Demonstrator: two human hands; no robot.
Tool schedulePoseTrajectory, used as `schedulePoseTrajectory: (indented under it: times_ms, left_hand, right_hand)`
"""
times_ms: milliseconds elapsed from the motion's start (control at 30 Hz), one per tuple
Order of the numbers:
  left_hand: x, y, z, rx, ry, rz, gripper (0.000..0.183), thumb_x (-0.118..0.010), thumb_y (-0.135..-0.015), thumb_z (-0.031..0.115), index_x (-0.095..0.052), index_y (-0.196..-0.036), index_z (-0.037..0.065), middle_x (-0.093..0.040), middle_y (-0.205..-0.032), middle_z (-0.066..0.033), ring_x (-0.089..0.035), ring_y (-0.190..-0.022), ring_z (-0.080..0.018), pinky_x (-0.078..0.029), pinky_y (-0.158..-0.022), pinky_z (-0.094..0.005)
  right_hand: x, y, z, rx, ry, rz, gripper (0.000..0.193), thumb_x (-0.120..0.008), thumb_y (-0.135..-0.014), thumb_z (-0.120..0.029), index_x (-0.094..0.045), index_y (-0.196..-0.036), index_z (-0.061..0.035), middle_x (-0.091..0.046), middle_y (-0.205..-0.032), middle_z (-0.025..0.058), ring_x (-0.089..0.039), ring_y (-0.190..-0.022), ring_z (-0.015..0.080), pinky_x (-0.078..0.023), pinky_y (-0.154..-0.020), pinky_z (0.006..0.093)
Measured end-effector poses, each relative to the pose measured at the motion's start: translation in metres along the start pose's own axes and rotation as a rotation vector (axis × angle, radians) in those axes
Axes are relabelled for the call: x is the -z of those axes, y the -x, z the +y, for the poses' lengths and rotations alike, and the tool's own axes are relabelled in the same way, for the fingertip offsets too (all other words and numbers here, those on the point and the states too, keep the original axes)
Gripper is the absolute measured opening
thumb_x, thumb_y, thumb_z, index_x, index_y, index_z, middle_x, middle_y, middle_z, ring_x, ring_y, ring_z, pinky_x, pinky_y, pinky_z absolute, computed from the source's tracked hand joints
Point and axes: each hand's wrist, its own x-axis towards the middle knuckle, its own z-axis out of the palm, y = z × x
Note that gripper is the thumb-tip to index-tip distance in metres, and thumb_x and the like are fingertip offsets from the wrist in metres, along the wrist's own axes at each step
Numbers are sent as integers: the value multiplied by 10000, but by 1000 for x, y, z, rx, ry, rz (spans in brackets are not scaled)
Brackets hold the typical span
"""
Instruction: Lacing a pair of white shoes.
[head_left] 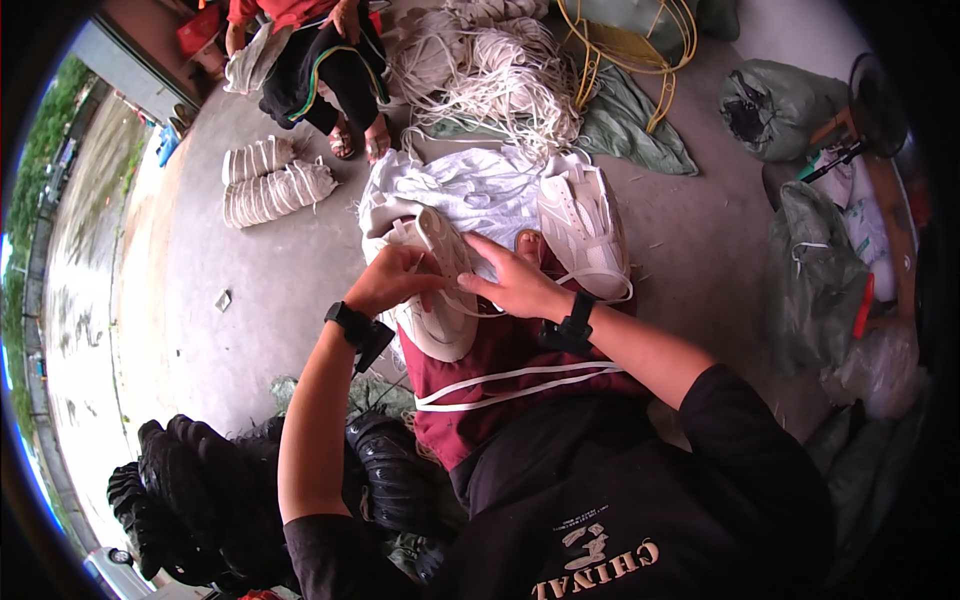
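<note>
A white sneaker [448,328] rests on the dark red cloth [470,400] over my lap, toe toward me. My left hand [392,280] is over its lacing area, fingers curled in a pinch; whatever lies between the fingertips is hidden. From the other side, my right hand [520,284] reaches to the shoe with thumb and fingers apart, fingertips at its edge. A second white sneaker [585,225] lies to the right, a loose lace looping from it. White laces [520,376] stretch across the red cloth.
Beyond the shoes lies a white cloth [455,185]. Farther off are a heap of white laces [490,75], tied white bundles [275,190] and a seated person [325,70]. Black ridged items [200,500] are piled at lower left; green sacks [815,270] stand right.
</note>
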Motion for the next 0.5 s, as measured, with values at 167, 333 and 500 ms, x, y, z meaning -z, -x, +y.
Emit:
schedulePoseTrajectory:
  times_ms: [167,333,500]
  left_hand:
    - [-4,-1,7,5,-2,3,127,-681,-830,54,-638,-886,-52,-663,-785,-80,-655,-613,-149,-507,-567,-263]
    - [-7,-2,12,6,-20,6,118,-683,-833,91,-648,-904,4,-664,-723,-28,-623,-577,-76,-387,-494,-190]
    - [-8,-5,8,3,-13,16,114,-683,-834,96,-653,-896,5,-664,-712,-26,-619,-574,-70,-371,-482,-190]
  right_hand:
    - [3,-8,8,62,-122,-192,809,-649,-891,-177,-137,-1481,33,-222,-1531,198,-222,-1418,230,-195,-1148,318]
    - [2,-9,20,37,-355,-189,838,-697,-855,-278,-211,-1466,25,-347,-1468,188,-316,-1366,224,-240,-1123,329]
    - [9,-10,20,-19,-388,-212,846,-724,-838,-282,-240,-1459,27,-365,-1458,169,-341,-1343,204,-265,-1107,323]
